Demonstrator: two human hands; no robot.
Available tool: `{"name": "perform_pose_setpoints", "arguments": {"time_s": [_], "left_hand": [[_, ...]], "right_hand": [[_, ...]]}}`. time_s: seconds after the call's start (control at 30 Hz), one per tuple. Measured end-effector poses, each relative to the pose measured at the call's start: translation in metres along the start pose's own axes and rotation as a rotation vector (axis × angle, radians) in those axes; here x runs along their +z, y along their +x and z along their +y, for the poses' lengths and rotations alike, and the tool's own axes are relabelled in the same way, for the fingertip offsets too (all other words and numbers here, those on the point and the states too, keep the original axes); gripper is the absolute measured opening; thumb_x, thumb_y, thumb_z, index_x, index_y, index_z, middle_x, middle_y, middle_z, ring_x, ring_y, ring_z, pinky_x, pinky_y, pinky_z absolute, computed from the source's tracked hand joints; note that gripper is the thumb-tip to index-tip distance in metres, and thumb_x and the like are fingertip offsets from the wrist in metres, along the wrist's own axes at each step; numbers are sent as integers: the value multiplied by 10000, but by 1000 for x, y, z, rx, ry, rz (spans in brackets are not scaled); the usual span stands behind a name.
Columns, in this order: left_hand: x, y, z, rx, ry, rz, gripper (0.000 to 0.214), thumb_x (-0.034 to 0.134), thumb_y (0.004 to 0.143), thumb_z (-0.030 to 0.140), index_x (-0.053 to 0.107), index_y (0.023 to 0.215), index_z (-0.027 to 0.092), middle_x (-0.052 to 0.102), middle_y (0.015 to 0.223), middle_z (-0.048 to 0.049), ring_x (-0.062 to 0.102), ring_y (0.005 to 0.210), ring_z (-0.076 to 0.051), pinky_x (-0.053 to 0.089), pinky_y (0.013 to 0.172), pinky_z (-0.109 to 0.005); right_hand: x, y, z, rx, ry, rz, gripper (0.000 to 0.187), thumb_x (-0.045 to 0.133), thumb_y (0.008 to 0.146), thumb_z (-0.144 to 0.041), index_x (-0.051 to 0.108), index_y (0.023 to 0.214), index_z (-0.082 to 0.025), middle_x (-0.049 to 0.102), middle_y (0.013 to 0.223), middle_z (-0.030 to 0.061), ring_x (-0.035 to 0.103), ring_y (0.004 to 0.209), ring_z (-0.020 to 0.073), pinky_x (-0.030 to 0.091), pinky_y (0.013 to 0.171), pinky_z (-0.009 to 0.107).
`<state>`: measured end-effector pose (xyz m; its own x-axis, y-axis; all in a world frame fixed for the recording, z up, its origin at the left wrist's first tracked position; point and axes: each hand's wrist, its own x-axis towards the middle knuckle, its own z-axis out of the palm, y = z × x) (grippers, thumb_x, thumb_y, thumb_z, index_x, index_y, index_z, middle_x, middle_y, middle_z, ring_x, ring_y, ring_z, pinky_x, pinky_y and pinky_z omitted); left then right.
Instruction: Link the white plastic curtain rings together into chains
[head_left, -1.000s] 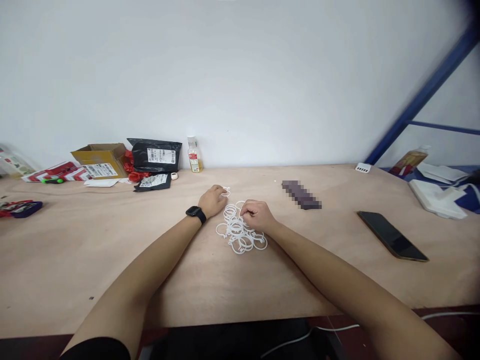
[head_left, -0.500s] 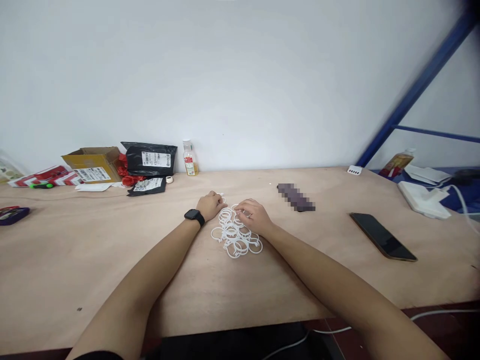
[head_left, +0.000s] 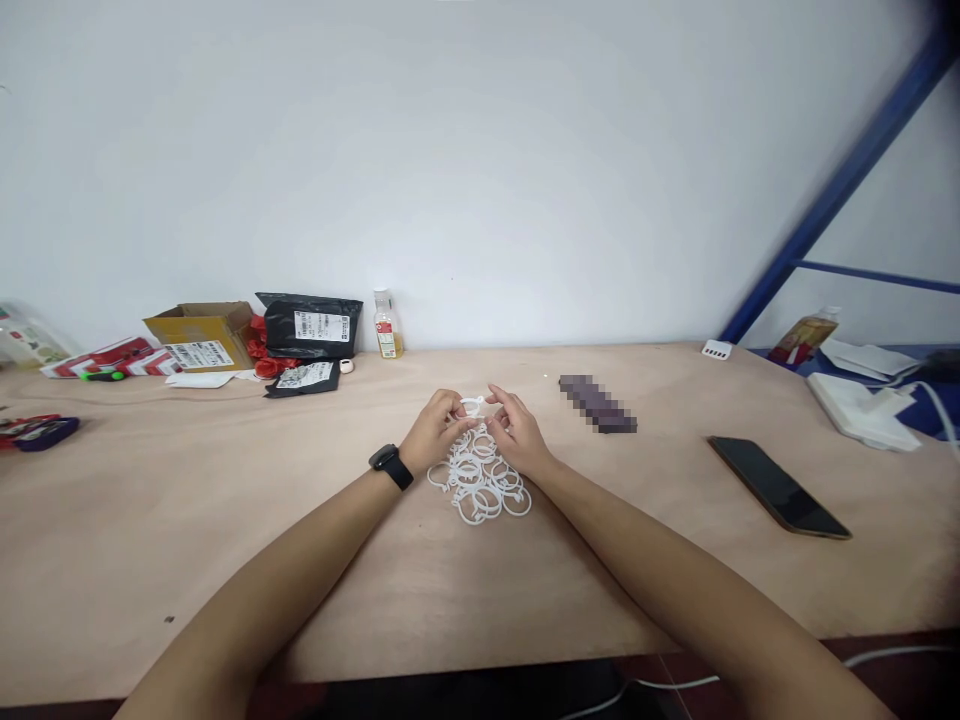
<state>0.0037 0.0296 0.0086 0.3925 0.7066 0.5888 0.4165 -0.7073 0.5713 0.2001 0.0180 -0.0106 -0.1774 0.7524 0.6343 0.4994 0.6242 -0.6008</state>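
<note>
Above the far end of a loose pile of white plastic rings (head_left: 480,490), both hands meet at one white plastic ring (head_left: 471,403) with a small eyelet. My left hand (head_left: 435,425), with a black watch on its wrist, is closed and pinches the ring's left side between thumb and fingers. On the other side my right hand (head_left: 516,428) has its thumb and a finger at the ring's lower right edge, while its forefinger stretches out beside the eyelet. The fingers partly hide the ring. Rings in the pile overlap one another, each with a small eyelet or clip.
A phone (head_left: 780,487) and a pixelated dark object (head_left: 598,403) lie to the right. Along the wall stand a bottle (head_left: 385,325), black parcels (head_left: 311,325) and a cardboard box (head_left: 201,335). A white power adapter (head_left: 862,410) sits at far right.
My left hand has drawn back from beyond the pile with a ring, and my right hand has lifted from the pile to meet it. The view has shifted slightly.
</note>
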Motion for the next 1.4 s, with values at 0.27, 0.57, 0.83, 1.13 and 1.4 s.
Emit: {"name": "perform_pose_setpoints", "arguments": {"time_s": [0.27,0.57,0.83,1.13,1.4], "left_hand": [[14,-17,10,14,-80,42,201,556,894,335,480,773,194,603,970,-75,563,906,-181,458,804,-317],[15,-19,2,-235,-151,260,238,550,881,397,507,784,184,655,809,-35,568,625,-120,433,591,-247],[16,-19,-5,-254,-78,243,315,564,880,350,623,1147,195,720,768,-13,610,633,-132,472,643,-261],[12,-17,-1,-150,116,224,289,547,861,204,664,1125,218,745,899,-26,614,885,-198,474,846,-361],[13,-18,1,-149,126,256,74,624,789,216,671,846,204,680,787,-11,606,789,-175,443,835,-355]], "right_hand": [[0,-1,-5,-140,12,-172,361,449,899,-152,615,1211,-226,681,1069,70,632,952,185,502,851,332],[2,-2,-1,56,-2,60,312,541,867,-261,659,1146,-185,697,872,54,616,695,151,511,689,280],[1,-2,-6,29,-21,23,216,558,835,-240,707,978,-177,666,769,38,548,593,124,466,597,252],[1,-3,-4,68,4,-28,221,550,824,-215,698,983,-174,634,653,-3,543,545,118,443,552,234],[1,-4,-3,-53,-75,-62,207,540,835,-186,707,959,-195,701,814,39,594,631,134,466,624,252]]}}
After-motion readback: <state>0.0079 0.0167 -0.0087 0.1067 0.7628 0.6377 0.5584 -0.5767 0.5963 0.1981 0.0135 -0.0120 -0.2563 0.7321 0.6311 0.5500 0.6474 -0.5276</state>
